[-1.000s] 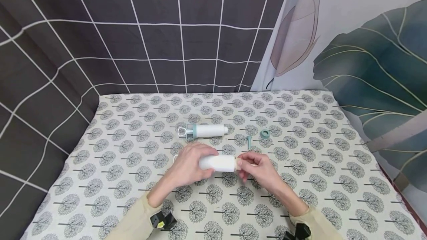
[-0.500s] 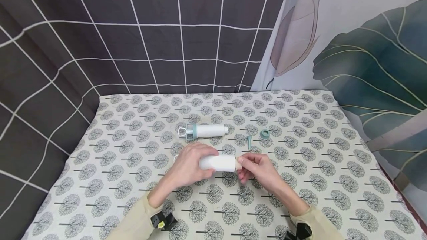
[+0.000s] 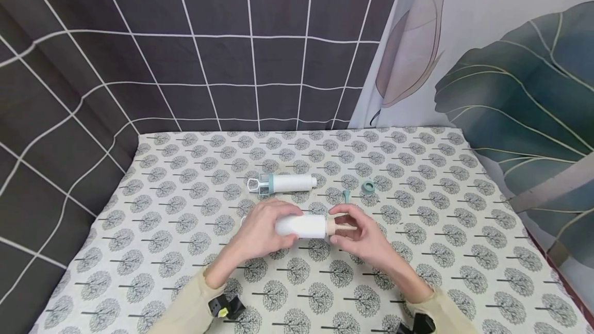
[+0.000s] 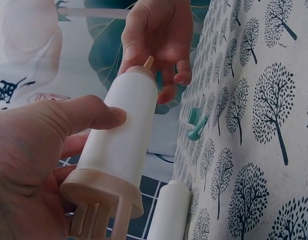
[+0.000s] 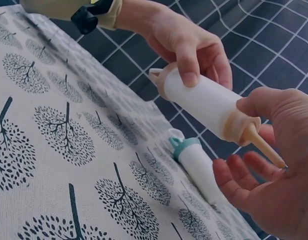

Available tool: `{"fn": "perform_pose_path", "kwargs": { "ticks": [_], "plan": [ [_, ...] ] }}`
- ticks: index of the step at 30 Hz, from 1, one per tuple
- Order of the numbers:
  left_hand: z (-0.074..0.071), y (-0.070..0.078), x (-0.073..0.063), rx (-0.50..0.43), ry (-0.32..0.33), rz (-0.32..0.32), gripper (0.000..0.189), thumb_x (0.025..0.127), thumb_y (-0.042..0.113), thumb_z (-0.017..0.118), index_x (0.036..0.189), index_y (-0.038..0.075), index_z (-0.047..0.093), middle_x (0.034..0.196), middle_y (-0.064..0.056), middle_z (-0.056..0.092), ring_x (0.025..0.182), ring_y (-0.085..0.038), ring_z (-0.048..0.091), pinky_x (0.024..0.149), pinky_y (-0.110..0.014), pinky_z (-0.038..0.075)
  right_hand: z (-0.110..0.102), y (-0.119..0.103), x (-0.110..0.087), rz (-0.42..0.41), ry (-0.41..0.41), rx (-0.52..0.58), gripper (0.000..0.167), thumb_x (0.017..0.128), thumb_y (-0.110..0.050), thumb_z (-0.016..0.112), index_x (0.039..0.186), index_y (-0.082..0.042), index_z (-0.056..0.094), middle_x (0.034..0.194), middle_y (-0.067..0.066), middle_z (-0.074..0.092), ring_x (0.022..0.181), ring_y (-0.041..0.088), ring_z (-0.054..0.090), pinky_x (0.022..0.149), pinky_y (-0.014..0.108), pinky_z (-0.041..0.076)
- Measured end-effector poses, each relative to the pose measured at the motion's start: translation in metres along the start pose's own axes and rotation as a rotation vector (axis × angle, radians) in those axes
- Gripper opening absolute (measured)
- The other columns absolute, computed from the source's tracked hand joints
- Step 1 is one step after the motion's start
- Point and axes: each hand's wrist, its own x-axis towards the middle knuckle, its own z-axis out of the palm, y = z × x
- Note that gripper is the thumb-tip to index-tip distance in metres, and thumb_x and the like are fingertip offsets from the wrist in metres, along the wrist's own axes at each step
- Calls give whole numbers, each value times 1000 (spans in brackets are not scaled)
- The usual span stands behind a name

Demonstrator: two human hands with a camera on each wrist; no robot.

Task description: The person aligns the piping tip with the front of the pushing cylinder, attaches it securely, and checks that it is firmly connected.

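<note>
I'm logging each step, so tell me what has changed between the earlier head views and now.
The right hand has released its pinch on the beige nozzle and opened out around it, so the slim tip now shows. The left hand still grips the white tube, and the teal-collared tube, small teal nozzle and teal ring lie where they were.

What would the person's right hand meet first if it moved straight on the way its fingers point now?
The right hand would probably meet the beige nozzle first, at the end of the white tube that the left hand holds; the exact gap is hard to judge.
</note>
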Motion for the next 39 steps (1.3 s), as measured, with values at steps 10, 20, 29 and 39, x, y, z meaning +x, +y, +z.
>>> {"fn": "perform_pose_path", "kwargs": {
  "ticks": [10,20,29,39],
  "plan": [
    [-1,0,0,-15,-11,-12,46,67,9,89,110,7,73,111,-7,72,105,-25,64,94,-49,48,0,8,0,-211,-22,13,41,77,23,64,113,5,56,115,21,58,102,25,62,90,38,55],
    [-1,4,1,-7,-17,-1,46,67,7,88,110,5,72,110,-9,72,103,-25,65,95,-50,48,2,8,0,-96,45,-54,34,80,13,70,110,2,60,116,20,61,102,26,63,86,39,56],
    [-2,4,1,9,-5,9,46,67,8,88,110,5,73,110,-8,72,104,-24,65,94,-49,49,4,4,0,25,96,-49,31,84,3,73,113,4,63,116,20,63,103,29,65,85,37,56],
    [-1,5,1,8,6,-7,46,66,8,89,110,6,73,111,-7,72,104,-25,64,93,-49,49,5,1,0,105,119,-17,33,87,-2,73,118,7,63,114,24,65,93,24,68,79,41,58]
  ]
}}
